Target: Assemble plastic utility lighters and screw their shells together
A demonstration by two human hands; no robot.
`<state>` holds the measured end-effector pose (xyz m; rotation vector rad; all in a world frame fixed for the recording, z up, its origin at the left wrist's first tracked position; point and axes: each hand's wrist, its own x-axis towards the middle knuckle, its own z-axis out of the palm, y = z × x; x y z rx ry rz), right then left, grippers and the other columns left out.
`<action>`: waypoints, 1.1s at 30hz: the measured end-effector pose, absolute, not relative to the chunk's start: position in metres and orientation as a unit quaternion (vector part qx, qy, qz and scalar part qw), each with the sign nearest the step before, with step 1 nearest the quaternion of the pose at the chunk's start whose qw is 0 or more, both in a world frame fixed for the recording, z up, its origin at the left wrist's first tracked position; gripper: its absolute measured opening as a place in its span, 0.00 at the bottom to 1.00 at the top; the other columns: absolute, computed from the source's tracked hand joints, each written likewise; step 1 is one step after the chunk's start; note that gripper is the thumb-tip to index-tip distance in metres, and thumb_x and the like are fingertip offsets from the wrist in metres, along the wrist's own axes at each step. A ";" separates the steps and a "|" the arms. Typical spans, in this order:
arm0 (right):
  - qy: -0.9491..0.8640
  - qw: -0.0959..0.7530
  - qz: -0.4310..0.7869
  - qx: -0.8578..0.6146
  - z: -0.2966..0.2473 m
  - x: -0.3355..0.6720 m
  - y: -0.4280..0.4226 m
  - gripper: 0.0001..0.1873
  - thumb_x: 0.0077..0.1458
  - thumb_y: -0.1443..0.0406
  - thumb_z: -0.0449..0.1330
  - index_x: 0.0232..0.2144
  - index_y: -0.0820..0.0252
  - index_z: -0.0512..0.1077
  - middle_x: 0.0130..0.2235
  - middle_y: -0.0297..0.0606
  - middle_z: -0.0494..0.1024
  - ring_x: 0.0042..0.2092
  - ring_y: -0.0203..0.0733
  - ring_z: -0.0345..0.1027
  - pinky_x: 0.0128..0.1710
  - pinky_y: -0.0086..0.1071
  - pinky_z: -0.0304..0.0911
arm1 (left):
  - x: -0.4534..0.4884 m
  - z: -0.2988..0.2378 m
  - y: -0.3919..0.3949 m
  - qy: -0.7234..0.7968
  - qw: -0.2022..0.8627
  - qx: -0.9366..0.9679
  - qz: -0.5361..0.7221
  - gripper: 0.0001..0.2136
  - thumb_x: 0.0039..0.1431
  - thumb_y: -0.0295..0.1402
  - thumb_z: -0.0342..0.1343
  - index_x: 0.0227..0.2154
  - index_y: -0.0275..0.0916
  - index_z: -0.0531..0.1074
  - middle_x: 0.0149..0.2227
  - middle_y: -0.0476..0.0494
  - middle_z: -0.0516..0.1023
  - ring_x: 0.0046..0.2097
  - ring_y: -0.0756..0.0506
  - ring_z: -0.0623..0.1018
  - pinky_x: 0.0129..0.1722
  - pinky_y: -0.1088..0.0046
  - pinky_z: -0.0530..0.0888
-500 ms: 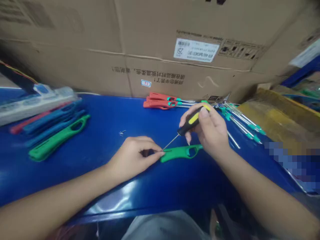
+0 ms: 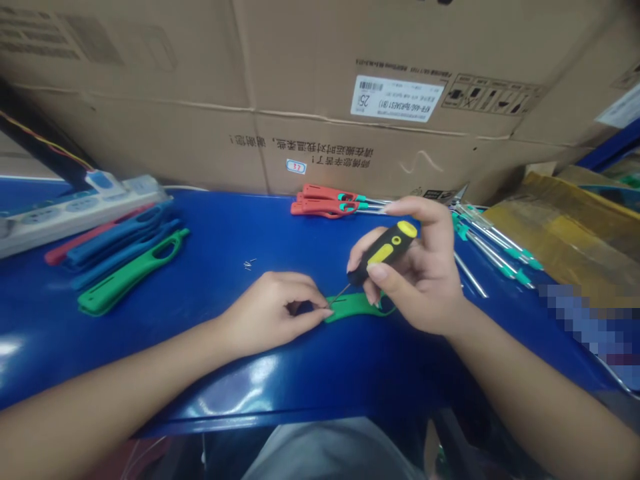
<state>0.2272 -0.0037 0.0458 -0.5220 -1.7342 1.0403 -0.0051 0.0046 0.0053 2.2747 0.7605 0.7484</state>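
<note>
My right hand (image 2: 417,273) grips a black and yellow screwdriver (image 2: 383,253), its thin shaft slanting down to the left. The tip meets the end of a green plastic handle (image 2: 353,307) lying flat on the blue table (image 2: 225,227). My left hand (image 2: 275,313) is pinched closed at that same end of the green handle, thumb and fingertips pressed together right at the screwdriver's tip. What the fingertips pinch is too small to make out.
Blue, red and green handles (image 2: 125,257) lie at the left beside a white power strip (image 2: 75,210). Red handles (image 2: 327,200) lie at the back. Metal rods with teal ends (image 2: 493,247) lie at the right. A big cardboard box (image 2: 320,93) stands behind.
My right hand has dropped lower and nearer my left, steepening the screwdriver and covering more of the green handle. My left hand keeps its pinch.
</note>
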 end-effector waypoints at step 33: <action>-0.740 0.532 0.323 -0.254 0.040 0.224 0.001 0.18 0.62 0.67 0.64 0.51 0.46 0.67 0.37 0.35 0.77 0.38 0.43 0.78 0.22 0.29 0.73 | 0.005 -0.007 0.002 0.253 0.274 0.884 0.283 0.20 0.60 0.28 0.63 0.55 0.37 0.73 0.50 0.43 0.82 0.48 0.45 0.78 0.53 0.66 0.74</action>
